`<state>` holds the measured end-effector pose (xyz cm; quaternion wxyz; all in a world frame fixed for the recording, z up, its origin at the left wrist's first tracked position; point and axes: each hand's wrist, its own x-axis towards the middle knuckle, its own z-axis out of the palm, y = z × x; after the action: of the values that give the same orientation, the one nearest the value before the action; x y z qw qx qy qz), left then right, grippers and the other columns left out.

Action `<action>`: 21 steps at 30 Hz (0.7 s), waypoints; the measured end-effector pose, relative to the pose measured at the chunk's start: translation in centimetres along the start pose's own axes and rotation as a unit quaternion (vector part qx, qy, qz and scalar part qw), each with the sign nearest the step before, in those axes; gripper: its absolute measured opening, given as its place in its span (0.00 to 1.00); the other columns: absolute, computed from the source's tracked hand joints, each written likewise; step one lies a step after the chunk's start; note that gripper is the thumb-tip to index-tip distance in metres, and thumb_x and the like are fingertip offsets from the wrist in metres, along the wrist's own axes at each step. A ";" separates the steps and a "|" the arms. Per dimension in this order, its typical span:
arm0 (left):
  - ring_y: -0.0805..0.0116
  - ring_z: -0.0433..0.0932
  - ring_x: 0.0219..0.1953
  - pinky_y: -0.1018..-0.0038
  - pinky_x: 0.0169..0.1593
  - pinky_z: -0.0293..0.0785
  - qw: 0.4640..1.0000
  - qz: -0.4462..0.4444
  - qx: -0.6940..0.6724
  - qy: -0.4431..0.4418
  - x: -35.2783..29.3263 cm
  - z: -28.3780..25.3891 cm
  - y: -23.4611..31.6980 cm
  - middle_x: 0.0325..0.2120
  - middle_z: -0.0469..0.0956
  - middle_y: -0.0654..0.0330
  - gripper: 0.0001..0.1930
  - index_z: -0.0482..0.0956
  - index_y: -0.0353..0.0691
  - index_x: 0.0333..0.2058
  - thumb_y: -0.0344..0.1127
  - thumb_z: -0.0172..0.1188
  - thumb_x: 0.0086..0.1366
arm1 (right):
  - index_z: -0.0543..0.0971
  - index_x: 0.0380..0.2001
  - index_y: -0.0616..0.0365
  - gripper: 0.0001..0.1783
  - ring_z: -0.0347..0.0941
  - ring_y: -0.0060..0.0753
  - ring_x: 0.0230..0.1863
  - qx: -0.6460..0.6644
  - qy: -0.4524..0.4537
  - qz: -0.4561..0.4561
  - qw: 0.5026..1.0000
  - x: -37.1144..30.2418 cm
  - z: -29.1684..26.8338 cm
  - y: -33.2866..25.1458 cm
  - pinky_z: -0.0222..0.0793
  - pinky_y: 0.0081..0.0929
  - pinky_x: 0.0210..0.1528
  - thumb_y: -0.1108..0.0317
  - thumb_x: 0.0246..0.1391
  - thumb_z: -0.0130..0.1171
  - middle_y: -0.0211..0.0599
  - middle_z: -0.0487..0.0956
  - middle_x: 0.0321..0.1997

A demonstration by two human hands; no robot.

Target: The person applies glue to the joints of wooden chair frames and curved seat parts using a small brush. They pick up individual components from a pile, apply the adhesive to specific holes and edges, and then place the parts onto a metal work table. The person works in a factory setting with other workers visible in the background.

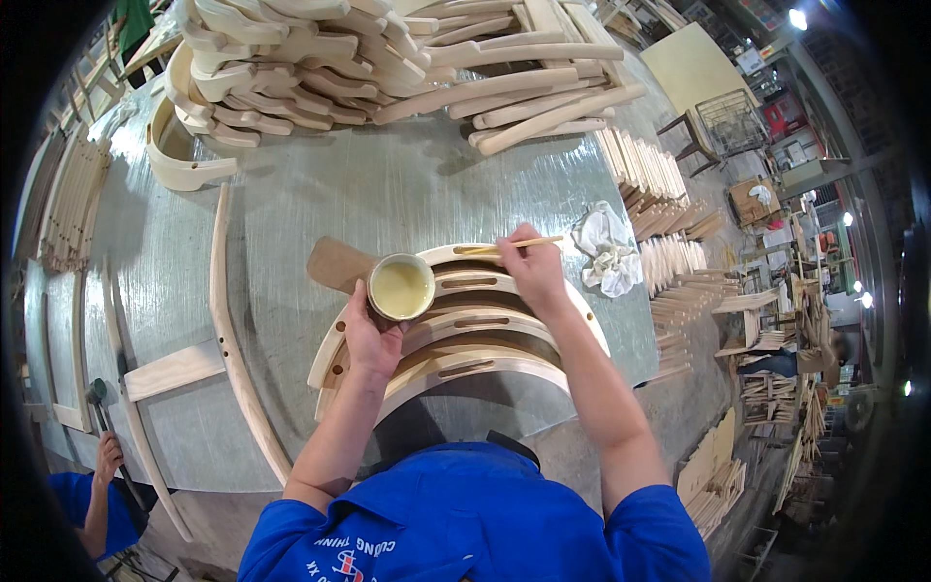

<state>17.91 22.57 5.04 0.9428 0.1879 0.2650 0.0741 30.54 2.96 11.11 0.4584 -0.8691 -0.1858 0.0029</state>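
Observation:
My left hand is wrapped round a small round cup of pale yellow liquid, held up above the table. In the fingers of my right hand is a thin wooden stick, pinched low over a slot in the farthest of several curved wooden parts. These parts lie in a row, one in front of another, with long slots along their edges and round holes at their ends. Whether the stick's tip touches the slot, I cannot tell.
Beside the cup lies a brown flat piece. Crumpled white cloth sits at the table's right edge. Curved wooden parts are piled at the back. A wooden frame lies left, where another person's hand holds a dark tool.

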 end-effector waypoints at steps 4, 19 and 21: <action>0.62 0.72 0.50 0.61 0.51 0.71 1.000 -0.007 -0.010 0.011 0.1 0.1 -0.4 0.47 0.72 0.56 0.19 0.67 0.38 0.49 0.46 0.42 0.69 | 0.71 0.23 0.61 0.10 0.64 0.28 0.18 -0.030 0.001 -0.028 0.999 0.1 -0.2 -0.6 0.62 0.26 0.23 0.67 0.53 0.56 0.39 0.70 0.15; 0.67 0.71 0.51 0.67 0.54 0.67 1.000 -0.013 0.001 0.022 -0.1 1.1 0.6 0.47 0.73 0.61 0.19 0.69 0.41 0.49 0.48 0.43 0.68 | 0.71 0.25 0.60 0.06 0.68 0.44 0.24 -0.075 -0.017 -0.108 0.991 1.1 -0.2 -1.3 0.65 0.32 0.27 0.73 0.51 0.58 0.42 0.71 0.22; 0.67 0.71 0.51 0.67 0.54 0.67 1.000 -0.013 -0.007 0.024 0.1 0.9 0.8 0.47 0.73 0.61 0.20 0.68 0.40 0.50 0.48 0.42 0.68 | 0.71 0.25 0.60 0.06 0.69 0.43 0.24 -0.111 -0.013 -0.089 0.990 0.7 -1.4 -1.1 0.65 0.31 0.27 0.72 0.52 0.57 0.41 0.72 0.22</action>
<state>18.46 23.08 5.99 0.9385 0.1759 0.2893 0.0681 31.11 2.67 12.94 0.3547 -0.8946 -0.2676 -0.0475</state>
